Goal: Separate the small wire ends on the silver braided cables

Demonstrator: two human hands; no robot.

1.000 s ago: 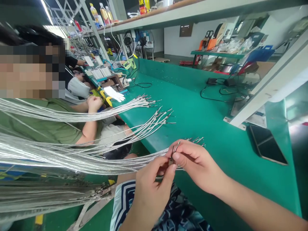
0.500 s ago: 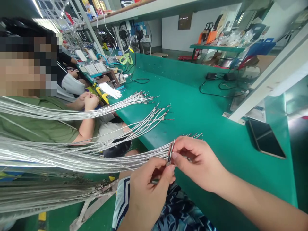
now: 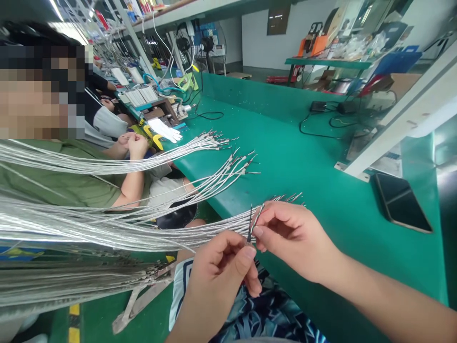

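Above glossy, dark-patterned shorts (image 3: 274, 317), the person's left hand (image 3: 223, 274) clamps thumb and fingers on a slim cable end (image 3: 249, 235), pointing upward. The right hand (image 3: 291, 233) pinches its thin, splayed wires (image 3: 257, 216), one dark strand standing straight apart. Just beyond, silvery-white cables (image 3: 143, 237) sweep in long, smooth curves, bristly tips over the flat green bench (image 3: 307, 171). A glassy, rectangular phone (image 3: 403, 202) lies rightward; farther off rests a limp white glove (image 3: 164, 129).
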